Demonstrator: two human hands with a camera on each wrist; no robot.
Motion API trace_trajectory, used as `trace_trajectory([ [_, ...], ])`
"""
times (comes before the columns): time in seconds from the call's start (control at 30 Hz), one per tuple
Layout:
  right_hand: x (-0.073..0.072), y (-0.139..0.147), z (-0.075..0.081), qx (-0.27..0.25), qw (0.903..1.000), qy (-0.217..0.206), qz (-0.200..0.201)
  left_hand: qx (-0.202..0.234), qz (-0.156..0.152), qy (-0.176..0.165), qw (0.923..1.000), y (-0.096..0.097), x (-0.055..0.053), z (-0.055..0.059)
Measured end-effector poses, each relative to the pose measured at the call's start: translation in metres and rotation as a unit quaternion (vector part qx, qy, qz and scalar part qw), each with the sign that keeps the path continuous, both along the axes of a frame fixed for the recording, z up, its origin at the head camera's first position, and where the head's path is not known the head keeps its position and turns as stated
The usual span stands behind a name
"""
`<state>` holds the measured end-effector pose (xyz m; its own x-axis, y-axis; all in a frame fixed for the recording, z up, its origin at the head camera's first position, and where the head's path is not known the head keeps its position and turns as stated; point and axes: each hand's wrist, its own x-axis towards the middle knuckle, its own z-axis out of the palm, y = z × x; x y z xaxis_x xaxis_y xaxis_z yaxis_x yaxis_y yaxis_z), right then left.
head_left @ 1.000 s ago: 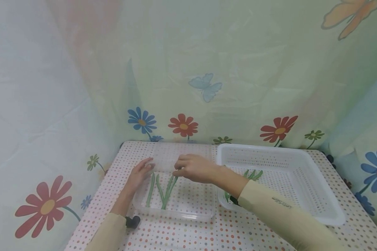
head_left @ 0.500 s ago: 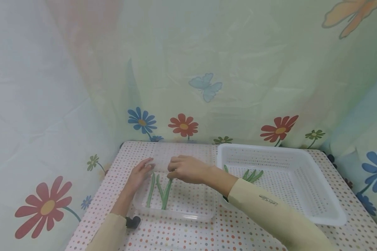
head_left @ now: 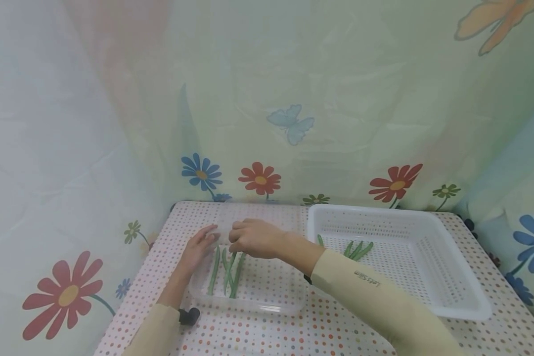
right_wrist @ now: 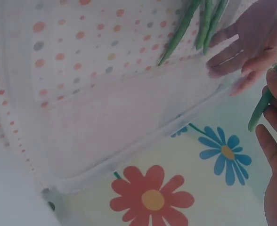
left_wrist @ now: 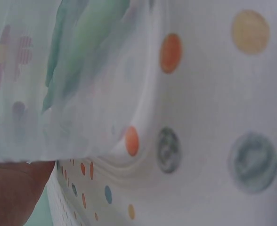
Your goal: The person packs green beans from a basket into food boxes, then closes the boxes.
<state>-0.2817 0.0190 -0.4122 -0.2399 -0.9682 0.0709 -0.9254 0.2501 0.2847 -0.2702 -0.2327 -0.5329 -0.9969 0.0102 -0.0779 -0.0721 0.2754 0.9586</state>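
Observation:
Between thumb and fingertips, my right hand (head_left: 255,238) pinches a green bean (right_wrist: 261,110) by its far end. The bean slants down over a clear plastic container (head_left: 271,308) and crosses other beans in the head view. More green beans (head_left: 213,272) lie lengthwise in the left half of the container. My left hand (head_left: 195,253), fingers extended, rests at the container's left wall. In the right wrist view, the left hand (right_wrist: 244,40) shows through the clear plastic. The left wrist view shows mainly the container's corner (left_wrist: 129,127) and blurred beans inside.
A white perforated basket (head_left: 456,267) stands to the right, with several green beans (head_left: 358,250) at its left side. Behind the container's base lies a clear flap (head_left: 289,217), seemingly its lid. A dotted cloth (head_left: 320,331) covers the table; a floral curtain hangs behind.
My right hand has moved left over the container, carrying the bean leftward across the others. The left hand has stayed in place.

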Motion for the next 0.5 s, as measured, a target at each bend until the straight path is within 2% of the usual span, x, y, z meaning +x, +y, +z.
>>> trace_trajectory([
  [0.23, -0.001, -0.012, -0.012, -0.016, 0.999, -0.04, -0.012, -0.003, 0.005, 0.001, 1.0, 0.0, 0.002, 0.0],
  [0.5, 0.002, -0.019, -0.027, -0.022, 0.9985, -0.05, -0.005, 0.005, -0.005, 0.005, 1.0, -0.001, 0.002, -0.001],
])
